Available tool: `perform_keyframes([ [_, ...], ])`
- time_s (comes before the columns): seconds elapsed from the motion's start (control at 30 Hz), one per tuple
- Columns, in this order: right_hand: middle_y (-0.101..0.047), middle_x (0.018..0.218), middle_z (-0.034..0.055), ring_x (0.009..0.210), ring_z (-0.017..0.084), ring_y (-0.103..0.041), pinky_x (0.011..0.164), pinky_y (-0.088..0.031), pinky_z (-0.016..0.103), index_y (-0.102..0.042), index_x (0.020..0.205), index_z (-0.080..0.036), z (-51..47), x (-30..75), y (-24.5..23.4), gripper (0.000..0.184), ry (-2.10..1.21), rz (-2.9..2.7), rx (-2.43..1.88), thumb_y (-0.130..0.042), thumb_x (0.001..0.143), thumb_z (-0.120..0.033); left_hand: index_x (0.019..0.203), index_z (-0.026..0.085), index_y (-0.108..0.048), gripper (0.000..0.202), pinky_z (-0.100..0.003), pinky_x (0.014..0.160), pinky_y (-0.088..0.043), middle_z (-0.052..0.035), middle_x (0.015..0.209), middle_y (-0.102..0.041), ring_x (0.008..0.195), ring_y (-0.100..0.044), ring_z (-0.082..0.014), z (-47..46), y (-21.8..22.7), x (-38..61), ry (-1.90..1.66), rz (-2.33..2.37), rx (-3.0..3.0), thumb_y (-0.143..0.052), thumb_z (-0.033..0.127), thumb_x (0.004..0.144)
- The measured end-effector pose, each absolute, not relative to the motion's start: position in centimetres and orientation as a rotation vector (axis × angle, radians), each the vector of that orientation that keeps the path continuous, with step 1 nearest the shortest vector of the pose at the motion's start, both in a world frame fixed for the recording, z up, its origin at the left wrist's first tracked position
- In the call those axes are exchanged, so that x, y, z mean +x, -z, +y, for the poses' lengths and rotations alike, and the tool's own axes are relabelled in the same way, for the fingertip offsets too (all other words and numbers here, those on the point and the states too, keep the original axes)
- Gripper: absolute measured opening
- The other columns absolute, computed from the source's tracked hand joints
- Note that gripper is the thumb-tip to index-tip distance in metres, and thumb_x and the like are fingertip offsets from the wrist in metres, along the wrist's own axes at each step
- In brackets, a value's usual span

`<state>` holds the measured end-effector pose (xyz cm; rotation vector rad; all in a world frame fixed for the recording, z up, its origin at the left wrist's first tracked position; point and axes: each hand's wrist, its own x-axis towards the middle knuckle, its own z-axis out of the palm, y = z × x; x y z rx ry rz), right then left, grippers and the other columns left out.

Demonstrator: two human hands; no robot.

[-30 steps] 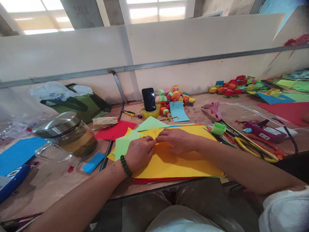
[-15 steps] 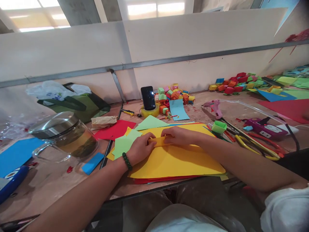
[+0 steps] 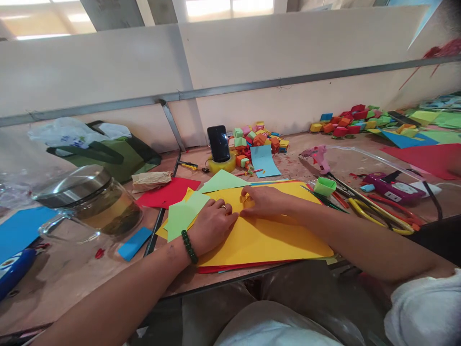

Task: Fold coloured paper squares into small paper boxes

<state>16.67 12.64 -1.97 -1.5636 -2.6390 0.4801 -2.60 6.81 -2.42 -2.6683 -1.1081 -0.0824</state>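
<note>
My right hand [image 3: 264, 201] pinches a small folded piece of yellow paper [image 3: 247, 199] between thumb and fingers; the hand partly covers it. Beside it, my left hand [image 3: 215, 226] rests palm down, its fingers lying on the sheets, with a ring on one finger and a dark green bead bracelet at the wrist. Both hands are over a stack of large coloured sheets with a yellow sheet [image 3: 273, 240] on top. Light green paper pieces [image 3: 185, 211] lie at the stack's left, by my left wrist.
A glass teapot [image 3: 104, 206] and a blue paper strip [image 3: 134, 243] stand left. Behind are a phone [image 3: 218, 144] on a tape roll [image 3: 221, 163] and a pile of paper cubes [image 3: 259, 139]. To the right lie a pink glue gun [image 3: 319, 158], a green paper box [image 3: 325, 186] and a purple power strip [image 3: 392, 187].
My left hand has let go of the yellow folded paper and come down flat beside it. My right hand still holds the piece, now turned more upright. The view has shifted slightly.
</note>
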Motion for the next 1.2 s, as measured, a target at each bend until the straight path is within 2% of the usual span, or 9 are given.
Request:
perform_keyframes([
  [0.13, -0.066, 0.118, 0.0147, 0.103, 0.033, -0.063, 0.078, -0.047, 0.036, -0.046, 0.13, -0.019, 12.7, 16.7, 1.3, 0.073, -0.441, -2.71, -1.622, -0.058, 0.072, -0.062, 0.098, 0.015, -0.067, 0.022, -0.037, 0.076, -0.038, -0.0098, 0.088, -0.066, 0.085, -0.056, -0.0222, 6.2, 1.6, -2.3, -0.068, -1.072, -2.648, -0.046, 0.014, 0.09],
  [0.33, -0.059, 0.13, 0.0152, 0.113, 0.033, -0.059, 0.084, -0.047, 0.036, -0.035, 0.142, -0.019, 13.6, 17.7, 1.5, 0.086, -0.49, -2.782, -1.64, -0.061, 0.072, -0.061, 0.082, 0.013, -0.067, 0.022, -0.041, 0.079, -0.041, -0.0124, 0.09, -0.067, 0.088, -0.06, -0.025, 5.4, 0.8, -2.8, -0.167, -1.282, -2.643, -0.046, 0.012, 0.086],
  [0.53, -0.068, 0.11, 0.0122, 0.098, 0.026, -0.064, 0.076, -0.046, 0.028, -0.034, 0.145, -0.015, 14.2, 19.6, 0.3, 0.09, -0.649, -2.843, -1.544, -0.068, 0.07, -0.052, 0.072, 0.012, -0.067, 0.021, -0.04, 0.079, -0.047, -0.0142, 0.085, -0.068, 0.081, -0.062, -0.0239, 5.0, 0.7, -3.2, -0.11, -1.391, -2.708, -0.048, 0.008, 0.08],
  [0.7, -0.068, 0.096, 0.0066, 0.085, 0.02, -0.062, 0.068, -0.043, 0.025, -0.062, 0.111, -0.017, 15.5, 19.4, 0.6, 0.047, -0.743, -2.624, -1.396, -0.049, 0.085, -0.054, 0.081, 0.014, -0.067, 0.017, -0.042, 0.083, -0.048, -0.0142, 0.099, -0.067, 0.092, -0.061, -0.0272, 6.6, 2.0, -3.5, 0.308, -1.477, -2.657, -0.057, 0.026, 0.083],
  [0.8, -0.065, 0.082, 0.0042, 0.073, 0.016, -0.058, 0.061, -0.039, 0.024, -0.064, 0.087, -0.017, 16.0, 18.5, 1.8, 0.031, -0.726, -2.503, -1.337, -0.053, 0.084, -0.045, 0.11, 0.015, -0.062, 0.037, -0.043, 0.085, -0.048, -0.0131, 0.107, -0.066, 0.099, -0.059, -0.0286, 7.5, 2.6, -3.5, 0.428, -1.526, -2.696, -0.067, 0.032, 0.078],
  [0.87, -0.061, 0.072, 0.0007, 0.064, 0.013, -0.053, 0.057, -0.037, 0.022, -0.062, 0.084, -0.016, 16.2, 18.1, 2.6, 0.02, -0.775, -2.453, -1.271, -0.061, 0.077, -0.035, 0.119, 0.017, -0.058, 0.044, -0.043, 0.087, -0.047, -0.011, 0.107, -0.067, 0.1, -0.06, -0.0273, 7.6, 2.7, -3.4, 0.448, -1.557, -2.736, -0.068, 0.026, 0.077],
  [1.0, -0.051, 0.059, -0.007, 0.052, 0.01, -0.043, 0.05, -0.033, 0.021, -0.057, 0.102, -0.015, 16.3, 18.3, 3.0, 0.032, -0.936, -2.424, -1.153, -0.061, 0.072, -0.025, 0.091, 0.02, -0.069, 0.019, -0.042, 0.089, -0.043, -0.0067, 0.098, -0.068, 0.095, -0.06, -0.0236, 7.4, 2.5, -3.4, 0.457, -1.433, -2.766, -0.057, 0.011, 0.08],
  [1.1, -0.046, 0.059, -0.0082, 0.05, 0.009, -0.041, 0.049, -0.036, 0.02, -0.053, 0.114, -0.016, 16.1, 19.0, 2.2, 0.039, -1.116, -2.377, -1.076, -0.055, 0.077, -0.027, 0.078, 0.021, -0.069, 0.022, -0.043, 0.09, -0.041, -0.0065, 0.101, -0.068, 0.094, -0.059, -0.022, 7.4, 2.5, -3.8, 0.554, -1.302, -2.73, -0.052, 0.007, 0.079],
  [1.2, -0.049, 0.068, -0.0041, 0.059, 0.01, -0.048, 0.057, -0.046, 0.022, -0.059, 0.11, -0.018, 15.8, 19.5, 1.1, 0.034, -1.307, -2.288, -0.99, -0.045, 0.08, -0.023, 0.076, 0.022, -0.07, 0.025, -0.046, 0.093, -0.04, -0.0071, 0.111, -0.066, 0.1, -0.056, -0.0228, 7.8, 2.6, -4.3, 0.632, -1.257, -2.699, -0.05, 0.007, 0.081],
])
